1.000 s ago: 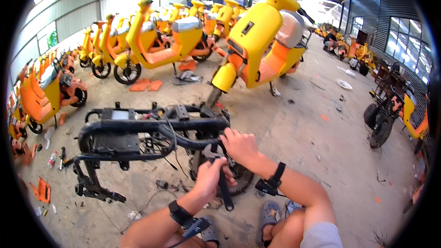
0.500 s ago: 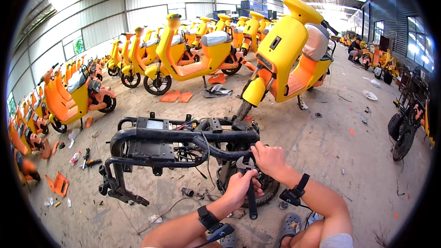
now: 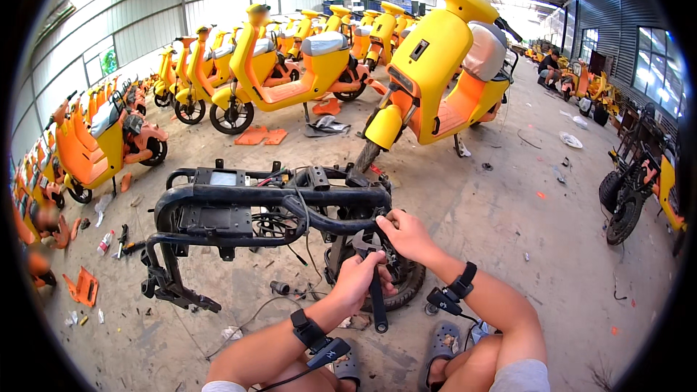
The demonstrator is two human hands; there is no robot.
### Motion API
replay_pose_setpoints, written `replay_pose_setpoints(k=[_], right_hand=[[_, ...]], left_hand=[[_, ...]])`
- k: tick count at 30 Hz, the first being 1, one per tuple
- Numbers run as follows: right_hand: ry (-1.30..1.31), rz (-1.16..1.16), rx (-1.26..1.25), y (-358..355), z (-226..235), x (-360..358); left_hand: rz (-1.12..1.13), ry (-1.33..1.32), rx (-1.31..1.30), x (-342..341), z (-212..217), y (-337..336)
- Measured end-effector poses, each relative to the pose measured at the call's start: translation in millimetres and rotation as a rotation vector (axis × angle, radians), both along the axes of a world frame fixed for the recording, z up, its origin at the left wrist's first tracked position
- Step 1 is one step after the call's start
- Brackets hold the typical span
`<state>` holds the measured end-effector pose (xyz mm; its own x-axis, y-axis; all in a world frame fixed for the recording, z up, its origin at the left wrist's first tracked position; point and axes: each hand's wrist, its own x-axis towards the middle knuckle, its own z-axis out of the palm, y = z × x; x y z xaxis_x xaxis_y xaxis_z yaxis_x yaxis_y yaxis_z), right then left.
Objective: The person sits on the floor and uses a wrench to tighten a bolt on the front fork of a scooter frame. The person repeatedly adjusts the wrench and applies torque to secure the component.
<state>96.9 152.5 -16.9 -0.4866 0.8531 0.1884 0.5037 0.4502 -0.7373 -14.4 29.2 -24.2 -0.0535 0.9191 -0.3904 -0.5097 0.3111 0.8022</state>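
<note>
A bare black scooter frame (image 3: 272, 196) lies in front of me, with its wheel (image 3: 412, 283) at the right end. My left hand (image 3: 354, 279) is closed around an adjustable wrench (image 3: 378, 308). The wrench's jaw end points up beside the wheel hub, and its handle hangs down below my fingers. Whether the jaws grip a nut is hidden. My right hand (image 3: 408, 236) is closed over the right end of the frame's tube, thumb and fingers pressed against it. Loose cables (image 3: 272, 225) run through the frame's middle.
A yellow and orange scooter (image 3: 428, 65) stands just beyond the frame, with rows of others behind. On the floor lie orange panels (image 3: 83, 287), a bottle (image 3: 106, 242), hand tools (image 3: 123, 241) and a dark cylindrical part (image 3: 279, 287). Another person (image 3: 549, 71) crouches far right.
The whole view has shifted, so the scene sits further left and slightly higher. Both hands keep about the same places on the wrench and the frame.
</note>
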Motion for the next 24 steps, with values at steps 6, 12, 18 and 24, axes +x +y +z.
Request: replay_pose_setpoints(k=[6, 12, 18, 24], right_hand=[[0.218, 0.144, -0.358, -24, -31, 24], [0.298, 0.266, -0.706, -65, -31, 60], [0.411, 0.181, -0.679, -104, -20, 76], [0.503, 0.070, -0.656, -109, -28, 91]], left_hand=[[-0.051, -0.078, 0.071, -1, 0, 2], [0.069, -0.010, 0.099, 0, 11, 7], [0.055, -0.046, 0.118, 17, 6, 19], [0.042, -0.076, 0.125, 40, 8, 37]])
